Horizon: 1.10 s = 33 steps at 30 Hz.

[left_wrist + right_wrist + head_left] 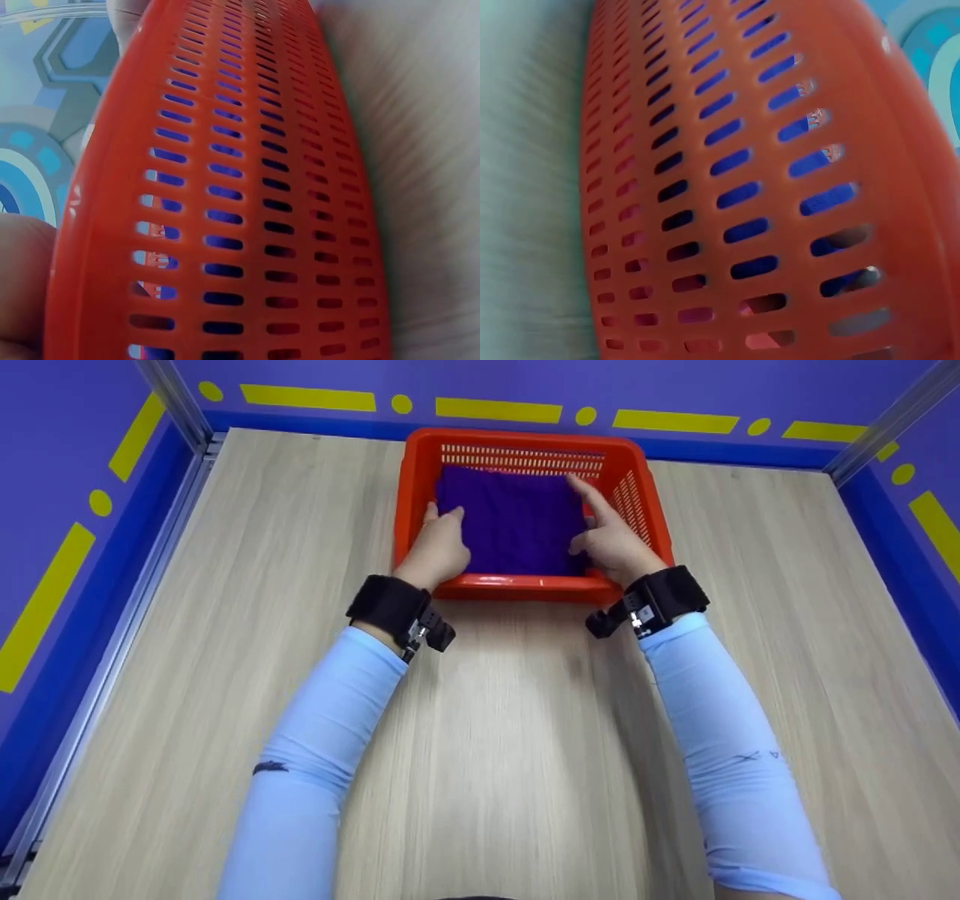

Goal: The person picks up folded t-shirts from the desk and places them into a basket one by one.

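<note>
A folded purple cloth (517,521) lies inside an orange-red plastic basket (525,586). At the cloth's left edge is my left hand (439,547), reaching in over the basket's near left corner, its thumb on the cloth. My right hand (615,544) is at the opposite edge; its index finger extends along the cloth's far right corner and its thumb touches the side. The other fingers of both hands are mostly hidden. In the wrist views, purple fabric shows through the slots of the basket wall (247,135), (705,172).
The basket stands on a wood-grain table (517,735) near its far edge. Blue-purple panels (510,382) with yellow marks rise behind and at both sides. Reddish-pink material shows low through the basket slots in the right wrist view.
</note>
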### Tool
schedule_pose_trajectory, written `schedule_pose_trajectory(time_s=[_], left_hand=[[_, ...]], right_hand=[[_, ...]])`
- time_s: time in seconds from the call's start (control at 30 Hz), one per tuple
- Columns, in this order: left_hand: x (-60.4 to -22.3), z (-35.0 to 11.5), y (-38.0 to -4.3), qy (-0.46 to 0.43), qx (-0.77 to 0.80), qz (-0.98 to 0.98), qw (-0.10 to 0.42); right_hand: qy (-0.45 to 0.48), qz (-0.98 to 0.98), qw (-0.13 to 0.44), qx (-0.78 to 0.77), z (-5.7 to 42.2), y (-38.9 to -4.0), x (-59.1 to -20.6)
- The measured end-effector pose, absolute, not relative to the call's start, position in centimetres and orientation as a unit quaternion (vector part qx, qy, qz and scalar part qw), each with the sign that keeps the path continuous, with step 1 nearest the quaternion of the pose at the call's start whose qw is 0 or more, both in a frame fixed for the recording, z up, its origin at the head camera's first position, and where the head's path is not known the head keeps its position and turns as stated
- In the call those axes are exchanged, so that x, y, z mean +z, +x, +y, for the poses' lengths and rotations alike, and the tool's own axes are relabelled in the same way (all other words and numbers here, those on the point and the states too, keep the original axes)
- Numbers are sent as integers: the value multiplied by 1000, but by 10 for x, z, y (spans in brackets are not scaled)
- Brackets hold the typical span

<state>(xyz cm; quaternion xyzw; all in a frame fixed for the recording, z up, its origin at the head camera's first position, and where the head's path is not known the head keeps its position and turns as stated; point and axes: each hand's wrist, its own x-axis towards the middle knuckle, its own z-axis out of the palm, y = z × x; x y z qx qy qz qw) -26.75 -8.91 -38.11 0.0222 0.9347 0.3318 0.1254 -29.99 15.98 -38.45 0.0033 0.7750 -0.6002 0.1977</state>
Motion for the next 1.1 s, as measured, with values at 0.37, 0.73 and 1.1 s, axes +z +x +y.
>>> schedule_pose_trajectory(time_s=[0.37, 0.73, 1.1], left_hand=[[-378, -83, -274, 11, 257, 943, 211], [-376, -82, -274, 1, 238, 940, 243], [-388, -80, -269, -7, 268, 952, 146]], right_hand=[[-4, 839, 236, -490, 157, -302, -386], [-15, 869, 245, -429, 155, -303, -385], [-9, 868, 233, -438, 155, -304, -388]])
